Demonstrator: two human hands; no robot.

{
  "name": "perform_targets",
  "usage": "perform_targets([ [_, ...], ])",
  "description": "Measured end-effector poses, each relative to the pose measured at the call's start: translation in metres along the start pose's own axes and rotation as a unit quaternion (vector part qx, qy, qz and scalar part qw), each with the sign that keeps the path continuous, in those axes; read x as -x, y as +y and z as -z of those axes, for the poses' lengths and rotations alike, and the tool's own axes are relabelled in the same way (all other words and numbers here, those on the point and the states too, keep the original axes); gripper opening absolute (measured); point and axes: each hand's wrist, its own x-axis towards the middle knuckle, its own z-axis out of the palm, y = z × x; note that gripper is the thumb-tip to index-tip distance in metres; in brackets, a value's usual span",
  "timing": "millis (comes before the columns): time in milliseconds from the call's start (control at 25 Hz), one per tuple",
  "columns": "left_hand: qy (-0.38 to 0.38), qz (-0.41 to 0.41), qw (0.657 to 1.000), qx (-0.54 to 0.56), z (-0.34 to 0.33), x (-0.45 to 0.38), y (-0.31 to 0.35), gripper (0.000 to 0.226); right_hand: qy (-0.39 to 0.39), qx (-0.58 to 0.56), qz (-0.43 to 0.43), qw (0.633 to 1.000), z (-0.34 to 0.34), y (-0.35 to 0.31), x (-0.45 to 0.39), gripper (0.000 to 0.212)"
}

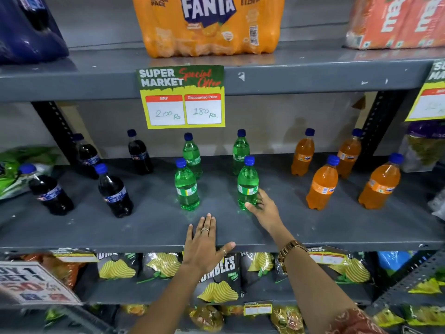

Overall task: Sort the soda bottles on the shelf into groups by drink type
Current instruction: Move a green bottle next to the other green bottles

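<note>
**shelfwatcher:** Grey metal supermarket shelf [156,227], middle tier, and it's basically three clusters going left to right. Far left you've got four dark cola bottles [113,191] with blue caps and blue labels, two nearer the front edge and two further back. Middle is four green Sprite bottles [186,186], again two front, two back. Right side is four orange Fanta bottles [322,186], same blue caps, staggered front and back.

**aisle9:** What are the hands doing?

**shelfwatcher:** Left hand [204,244] is flat, palm down on the front lip of the shelf, fingers straight and together, thumb stuck out to the side, holding nothing. There are rings on it. Right hand [262,206] is reaching in, loosely open, thumb and fingertips touching the base of the front-right Sprite bottle [248,186], which stands upright on the shelf. It's not wrapped around the bottle, more cupping the lower right side. Gold watch [290,249] on that wrist.

**aisle9:** Anything else around?

**shelfwatcher:** Yellow and green "Special Offer" price tag [183,97] hangs from the shelf above, showing 200 Rs and 180 Rs. Above that sits an orange Fanta multipack [209,25]. Below, a tier of dark chip bags [216,278] with yellow chips printed on them.
</note>
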Motion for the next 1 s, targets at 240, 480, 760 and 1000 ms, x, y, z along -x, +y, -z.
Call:
perform_targets([
  [240,-0.001,0.010,1.000,0.014,-0.002,-0.001,-0.003,0.092,0.010,0.030,-0.014,0.999,-0.005,0.003,-0.002,0.062],
  [480,0.022,0.030,0.999,0.027,-0.001,0.004,-0.011,0.099,0.114,-0.020,-0.062,0.991,-0.010,-0.001,0.014,0.051],
  [760,0.067,0.068,0.995,0.028,0.000,0.030,-0.076,0.132,-0.049,-0.037,-0.088,0.994,-0.053,-0.017,0.027,0.022],
  [1000,0.081,0.125,0.988,0.028,0.007,0.054,-0.143,0.117,-0.151,-0.058,-0.103,0.981,-0.129,-0.034,0.031,0.032],
])
